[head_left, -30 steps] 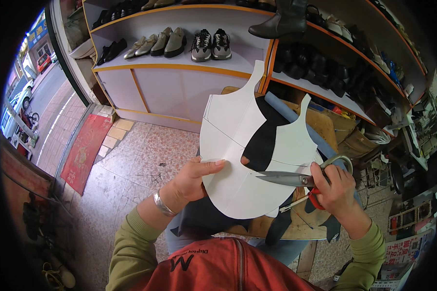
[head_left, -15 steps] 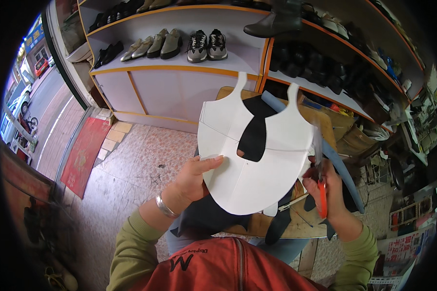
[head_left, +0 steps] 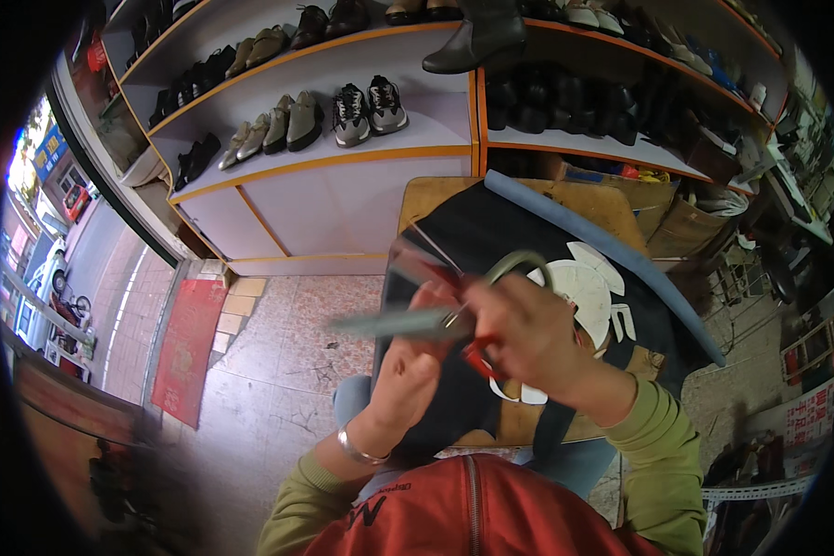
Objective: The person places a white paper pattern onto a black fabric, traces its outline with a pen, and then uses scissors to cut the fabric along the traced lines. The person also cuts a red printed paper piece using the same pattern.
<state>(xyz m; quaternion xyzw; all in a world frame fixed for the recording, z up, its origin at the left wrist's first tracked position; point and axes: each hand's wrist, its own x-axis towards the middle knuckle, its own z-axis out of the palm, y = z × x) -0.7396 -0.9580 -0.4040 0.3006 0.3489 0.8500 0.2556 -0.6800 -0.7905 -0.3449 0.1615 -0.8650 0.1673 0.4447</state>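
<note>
Both hands are raised close together over a black sheet (head_left: 491, 241) that is spread on a wooden worktable (head_left: 435, 195). A pair of scissors (head_left: 435, 320) with red handles is gripped by the right hand (head_left: 528, 338), its fingers curled shut around the handles; the blurred blades are pointed to the left. The left hand (head_left: 408, 375) is seen just under the blades, fingers bent, but whether anything is held by it cannot be told. White cut pieces (head_left: 593, 287) are lying on the black sheet, beside the right hand.

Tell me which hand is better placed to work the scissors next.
Right, probably. The right hand already grips the red-handled scissors at the handle loops, blades pointing left. The left hand sits below the blades, apparently not on the handles. Motion blur hides finer detail.
</note>
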